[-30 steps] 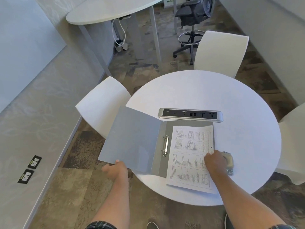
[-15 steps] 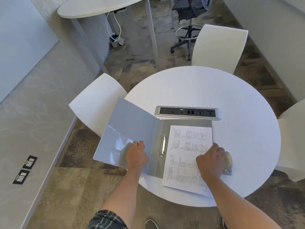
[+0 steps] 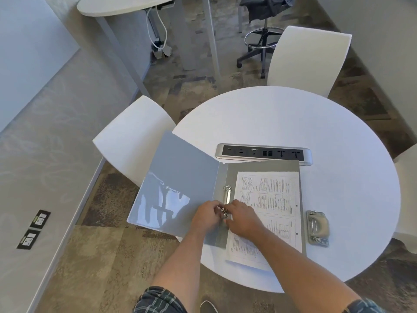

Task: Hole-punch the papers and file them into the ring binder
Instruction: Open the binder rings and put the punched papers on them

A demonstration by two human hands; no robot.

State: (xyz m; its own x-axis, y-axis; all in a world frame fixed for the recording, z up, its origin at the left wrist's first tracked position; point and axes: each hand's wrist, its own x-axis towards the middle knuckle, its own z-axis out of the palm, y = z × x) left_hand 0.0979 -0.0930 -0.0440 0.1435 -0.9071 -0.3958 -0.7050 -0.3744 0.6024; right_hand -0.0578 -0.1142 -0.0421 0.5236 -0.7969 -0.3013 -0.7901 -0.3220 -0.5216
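A grey ring binder (image 3: 180, 184) lies open on the round white table (image 3: 338, 132), its front cover tilted up past the table's left edge. Printed papers (image 3: 273, 195) rest on its right half, with punched holes along their right edge. My left hand (image 3: 206, 216) and my right hand (image 3: 242, 219) meet at the lower metal ring (image 3: 224, 213) of the binder's spine, fingers pinched on it from either side. The upper ring (image 3: 227, 188) is in plain sight. A metal hole punch (image 3: 317, 228) sits on the table to the right of the binder, untouched.
A silver power and socket strip (image 3: 264, 153) lies just behind the binder. White chairs stand at the left (image 3: 133, 141), the back (image 3: 309, 59) and the right edge (image 3: 406, 199). A second table (image 3: 124, 5) and a black office chair (image 3: 264, 10) are farther back.
My right hand left the hole punch and moved left across the papers to the binder rings. My left hand moved from the cover's lower edge to the same ring.
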